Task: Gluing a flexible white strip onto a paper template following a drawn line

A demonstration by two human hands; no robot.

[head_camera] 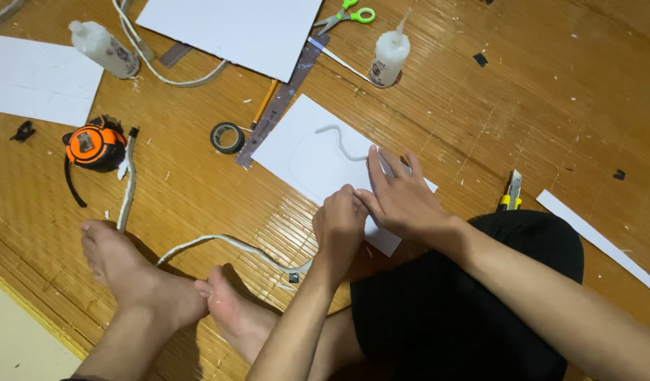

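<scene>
Head camera is looking down at a person sitting on a bamboo-mat floor (522, 106), both hands meeting over a white foam sheet (304, 159) lying just ahead of the knees. The right hand (402, 197) is pressing flat on the sheet, fingers (392, 166) spread slightly apart and holding nothing; its fingertips are resting at the near end of a thin white strip (339, 141). That strip is standing on edge on the sheet and curving away from the fingers, its long axis running up and to the left before hooking over at the far end. The left hand (339, 226) is sitting just beside the right, touching it at the thumb, knuckles curled under; whether its fingers are pinching the strip or the sheet edge cannot be told, since they are hidden. The right hand is the nearer one to the strip.

A longer white strip (219, 243) is trailing across the floor toward the bare feet (163, 282). An orange tape measure (94, 144), a roll of black tape (227, 137), two glue bottles (389, 58), green scissors (347, 17) and a yellow utility knife (512, 192) are lying well apart around the sheet.
</scene>
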